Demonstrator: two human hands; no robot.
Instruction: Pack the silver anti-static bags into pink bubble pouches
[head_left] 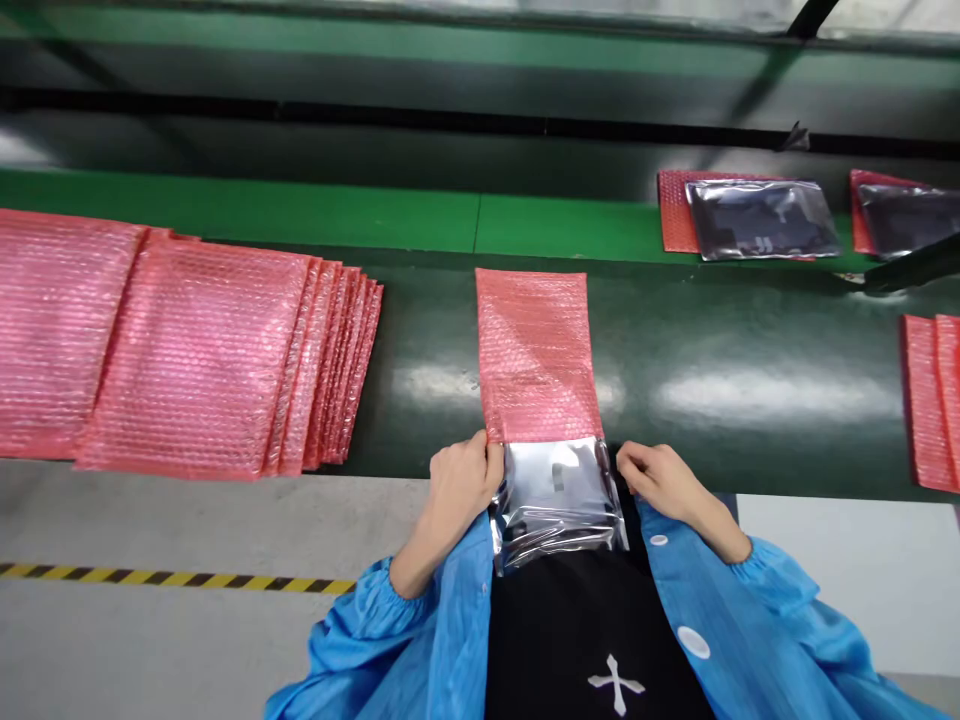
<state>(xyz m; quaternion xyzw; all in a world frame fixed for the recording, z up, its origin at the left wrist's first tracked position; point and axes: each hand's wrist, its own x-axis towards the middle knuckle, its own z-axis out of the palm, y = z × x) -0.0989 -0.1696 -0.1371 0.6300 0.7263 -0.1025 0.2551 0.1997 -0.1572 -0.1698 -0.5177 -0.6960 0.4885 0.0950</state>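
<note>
A pink bubble-wrap bag (pixel 536 350) lies on the dark green surface in front of me. At its near end a shiny silver antistatic bag (pixel 559 490) sticks out toward my body, its far part hidden inside the pink bag. My left hand (pixel 463 480) is closed at the near left corner of the bubble-wrap bag, pinching its edge beside the silver bag. Just right of the silver bag, my right hand (pixel 664 482) has its fingers curled in, with a small dark gap between them and the bag. Whatever those fingers hold, if anything, is hidden.
Overlapping pink bubble-wrap bags (pixel 202 350) are stacked at the left. At the back right, a dark flat item in clear shiny wrap (pixel 765 220) rests on a pink bag, with a similar pair beside it. More pink bags (pixel 930 400) and a dark bar (pixel 915 265) are at the right.
</note>
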